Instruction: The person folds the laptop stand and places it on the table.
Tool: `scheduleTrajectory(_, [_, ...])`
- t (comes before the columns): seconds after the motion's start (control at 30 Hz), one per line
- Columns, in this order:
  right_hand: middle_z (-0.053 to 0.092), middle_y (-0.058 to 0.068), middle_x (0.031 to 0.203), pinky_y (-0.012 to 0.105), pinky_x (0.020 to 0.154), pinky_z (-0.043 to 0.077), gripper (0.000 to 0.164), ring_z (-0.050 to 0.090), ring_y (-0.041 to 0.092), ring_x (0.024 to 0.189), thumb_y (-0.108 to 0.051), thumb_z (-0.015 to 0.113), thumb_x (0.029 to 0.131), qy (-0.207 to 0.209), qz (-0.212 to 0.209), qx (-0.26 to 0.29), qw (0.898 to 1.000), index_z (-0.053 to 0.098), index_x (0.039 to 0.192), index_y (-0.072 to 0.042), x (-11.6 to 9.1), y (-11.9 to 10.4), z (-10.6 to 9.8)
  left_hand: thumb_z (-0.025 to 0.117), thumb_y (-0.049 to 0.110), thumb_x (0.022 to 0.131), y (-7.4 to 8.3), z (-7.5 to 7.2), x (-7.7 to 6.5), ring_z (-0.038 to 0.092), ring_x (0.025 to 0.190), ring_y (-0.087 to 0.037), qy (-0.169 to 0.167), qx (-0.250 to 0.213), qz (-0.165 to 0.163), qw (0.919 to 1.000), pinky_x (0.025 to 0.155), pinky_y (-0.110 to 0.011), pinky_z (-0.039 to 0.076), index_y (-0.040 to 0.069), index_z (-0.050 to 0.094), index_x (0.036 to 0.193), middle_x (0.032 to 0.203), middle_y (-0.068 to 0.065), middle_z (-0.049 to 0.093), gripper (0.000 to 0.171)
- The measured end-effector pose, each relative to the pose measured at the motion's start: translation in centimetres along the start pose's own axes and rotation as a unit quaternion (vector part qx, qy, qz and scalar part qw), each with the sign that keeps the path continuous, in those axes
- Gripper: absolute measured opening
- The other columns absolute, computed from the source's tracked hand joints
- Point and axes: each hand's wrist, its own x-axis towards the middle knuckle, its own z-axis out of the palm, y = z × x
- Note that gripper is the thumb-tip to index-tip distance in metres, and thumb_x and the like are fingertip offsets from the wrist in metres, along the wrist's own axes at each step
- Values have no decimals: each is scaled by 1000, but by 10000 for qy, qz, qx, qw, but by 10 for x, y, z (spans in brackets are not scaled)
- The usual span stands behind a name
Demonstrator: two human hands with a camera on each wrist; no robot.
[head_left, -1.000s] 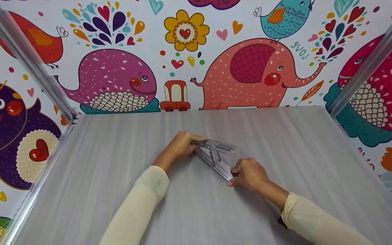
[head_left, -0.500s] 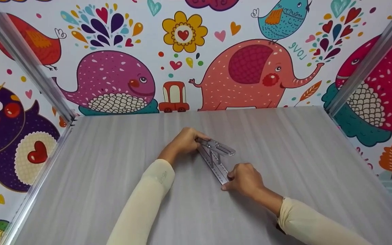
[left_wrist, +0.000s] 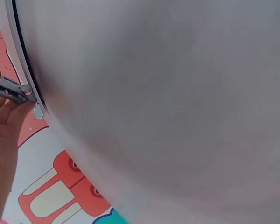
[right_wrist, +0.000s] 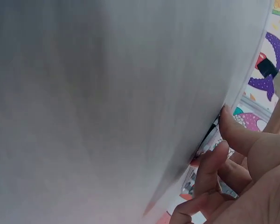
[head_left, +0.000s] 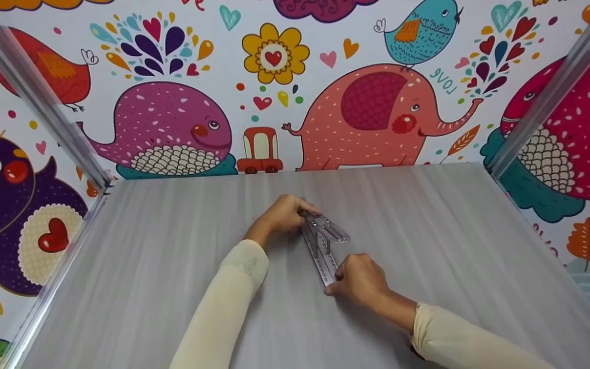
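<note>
A silver folding stand (head_left: 335, 233) sits near the middle of the table in the head view. It has a long base (head_left: 324, 270) with rows of notches, an upper plate raised at a slant, and two thin struts between them. My left hand (head_left: 283, 212) grips the far, hinged end, where plate and base meet. In the left wrist view its fingers (left_wrist: 8, 114) are curled at the metal hinge (left_wrist: 25, 93). The near end of the base is pinched between thumb and fingers of my right hand (head_left: 360, 281). In the right wrist view, the thumb (right_wrist: 229, 128) touches the tabletop.
The grey wood-grain table (head_left: 172, 287) extends around both hands. A wall printed with cartoon animals (head_left: 372, 118) rises behind it. Metal posts (head_left: 44, 97) stand at the back corners, and a metal rail (head_left: 54, 287) runs along the left edge.
The stand has turned so its near end swings left and toward me. My right hand moved left and nearer with it, while my left hand shifted slightly right. The head view tilted up a little.
</note>
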Motion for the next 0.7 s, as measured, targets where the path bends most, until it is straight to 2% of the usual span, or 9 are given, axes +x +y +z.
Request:
scheduleTrajectory(0.37, [54, -15, 52, 30, 46, 36, 38, 43, 8, 49, -41, 98, 58, 93, -174, -420, 9989, 65, 49, -24, -2, -8, 7, 61, -14, 88, 0, 5, 8, 62, 99, -17, -9, -281, 238, 9993, 91, -33, 58, 25, 82, 108, 108, 3, 74, 48])
scheduleTrajectory(0.47, [52, -15, 50, 30, 45, 35, 40, 42, 8, 48, -43, 97, 58, 108, -239, -554, 9981, 63, 48, -24, -2, -10, 9, 62, -13, 88, 0, 6, 8, 62, 100, -18, 31, -328, 174, 9993, 89, -32, 57, 25, 83, 107, 109, 2, 73, 47])
scheduleTrajectory(0.7, [48, -16, 49, 31, 45, 33, 47, 41, 8, 47, -49, 96, 57, 305, -528, -884, 9942, 56, 46, -25, -1, -10, 12, 71, -3, 89, 2, 7, 8, 64, 116, -16, 65, -362, -44, 9993, 90, -32, 59, 27, 83, 105, 118, 4, 74, 36])
